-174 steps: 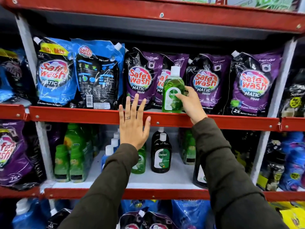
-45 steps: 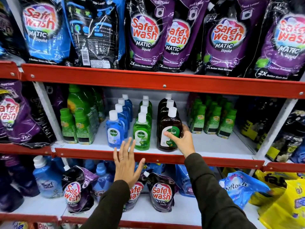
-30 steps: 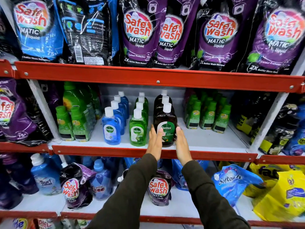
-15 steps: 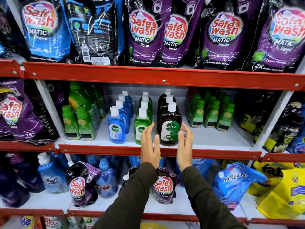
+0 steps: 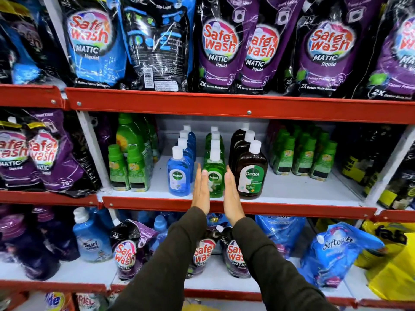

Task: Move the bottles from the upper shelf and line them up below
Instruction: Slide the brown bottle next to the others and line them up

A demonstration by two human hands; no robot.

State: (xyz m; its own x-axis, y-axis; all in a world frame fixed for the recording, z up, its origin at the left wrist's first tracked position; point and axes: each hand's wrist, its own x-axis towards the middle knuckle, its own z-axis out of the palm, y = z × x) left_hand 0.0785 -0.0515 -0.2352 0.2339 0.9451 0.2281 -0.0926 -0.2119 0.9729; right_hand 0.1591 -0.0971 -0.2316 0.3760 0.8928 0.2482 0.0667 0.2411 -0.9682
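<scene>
On the middle shelf [image 5: 292, 189] stand three rows of Dettol bottles with white caps: a blue row, front bottle [image 5: 179, 176]; a green row, front bottle [image 5: 214, 176]; a brown row, front bottle [image 5: 252, 173]. My left hand [image 5: 200, 189] and my right hand [image 5: 231, 194] are flat, fingers straight, one on each side of the front green bottle, palms facing it. Whether the palms touch it I cannot tell. The upper shelf [image 5: 224, 105] holds only Safe Wash pouches [image 5: 221, 46] in view.
Small green bottles [image 5: 303, 153] stand right of the Dettol rows, and more green bottles [image 5: 128, 167] stand to the left. The bottom shelf holds Safe Wash pouches [image 5: 125, 252], a Surf bottle [image 5: 89, 239] and a blue Softouch pouch [image 5: 336, 252]. White uprights [image 5: 94, 151] frame the bay.
Both hands have shifted left from the sides of the front brown bottle to the sides of the front green bottle. Earlier, the right hand took a green bottle from the upper shelf.
</scene>
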